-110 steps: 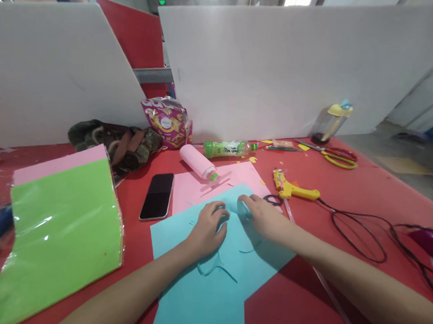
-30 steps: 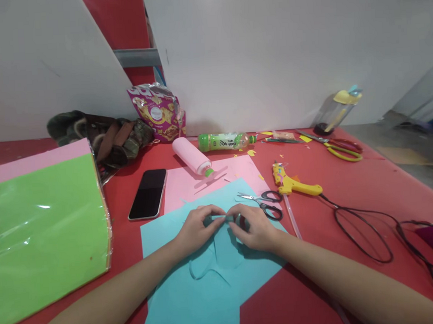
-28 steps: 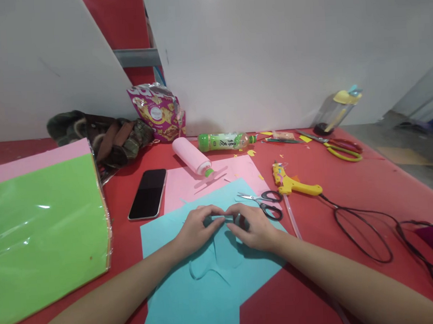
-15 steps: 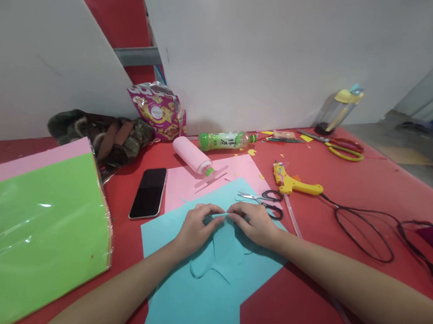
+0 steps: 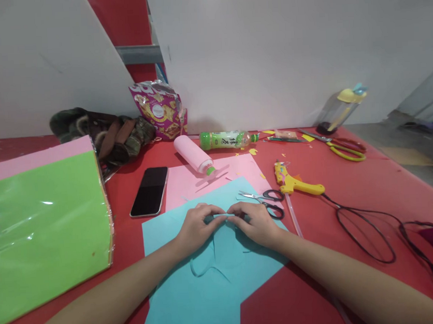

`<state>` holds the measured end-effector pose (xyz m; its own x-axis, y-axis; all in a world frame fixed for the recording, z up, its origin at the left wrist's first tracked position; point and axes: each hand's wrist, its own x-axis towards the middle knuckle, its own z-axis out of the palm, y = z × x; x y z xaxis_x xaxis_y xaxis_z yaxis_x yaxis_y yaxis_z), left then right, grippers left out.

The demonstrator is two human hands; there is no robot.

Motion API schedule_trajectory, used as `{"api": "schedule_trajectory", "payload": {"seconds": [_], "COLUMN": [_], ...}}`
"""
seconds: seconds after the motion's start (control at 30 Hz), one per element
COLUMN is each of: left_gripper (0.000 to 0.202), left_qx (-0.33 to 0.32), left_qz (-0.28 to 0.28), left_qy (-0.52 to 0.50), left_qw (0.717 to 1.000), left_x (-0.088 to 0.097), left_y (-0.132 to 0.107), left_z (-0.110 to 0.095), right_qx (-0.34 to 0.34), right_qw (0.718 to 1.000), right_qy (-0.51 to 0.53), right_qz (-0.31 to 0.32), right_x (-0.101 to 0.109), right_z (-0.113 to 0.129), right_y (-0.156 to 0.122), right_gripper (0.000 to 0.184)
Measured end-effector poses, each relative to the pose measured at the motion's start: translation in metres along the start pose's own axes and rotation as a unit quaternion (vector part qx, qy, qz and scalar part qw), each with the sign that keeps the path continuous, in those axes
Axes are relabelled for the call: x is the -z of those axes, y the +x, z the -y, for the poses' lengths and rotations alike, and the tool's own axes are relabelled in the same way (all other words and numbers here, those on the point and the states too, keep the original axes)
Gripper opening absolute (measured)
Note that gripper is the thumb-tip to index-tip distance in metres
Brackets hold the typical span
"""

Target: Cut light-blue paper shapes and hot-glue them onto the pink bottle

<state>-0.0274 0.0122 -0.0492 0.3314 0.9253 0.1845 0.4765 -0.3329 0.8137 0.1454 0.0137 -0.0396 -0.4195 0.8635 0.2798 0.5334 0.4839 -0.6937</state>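
A shiny magenta snack bag carries large white letters along its crumpled top, too folded to read with certainty. The clear plastic bottle with green ends lies on its side, its pale label bearing bold dark characters, too small to make out. A black-screened smartphone lies face up.

The left hand and the right hand meet over a large light-blue paper sheet, each closed in a pinch on a small light-blue paper piece. Its narrow edge shows between the fingertips; the rest is hard to tell from the sheet below. A thin curled blue paper strip lies on the sheet, nearer the wearer.

Black-handled scissors lie open just beyond the right hand, near a yellow glue gun. The sheet's far edge overlaps a pink paper sheet; bare red tabletop shows beneath the right forearm and between the phone and a clear packet of green and pink sheets. A white panel bounds the far side.
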Motion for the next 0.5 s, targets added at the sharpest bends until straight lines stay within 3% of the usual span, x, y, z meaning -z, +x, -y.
{"api": "schedule_trajectory", "payload": {"seconds": [0.5], "left_gripper": [0.015], "left_qx": [-0.025], "left_qz": [-0.001], "left_qy": [0.013], "left_qw": [1.000], "left_x": [0.0003], "left_y": [-0.0001], "left_z": [-0.0020], "right_qx": [-0.013], "right_qw": [1.000], "right_qy": [0.021], "right_qz": [-0.001], "right_x": [0.0002], "right_z": [0.0021], "right_y": [0.0009], "right_gripper": [0.011]}}
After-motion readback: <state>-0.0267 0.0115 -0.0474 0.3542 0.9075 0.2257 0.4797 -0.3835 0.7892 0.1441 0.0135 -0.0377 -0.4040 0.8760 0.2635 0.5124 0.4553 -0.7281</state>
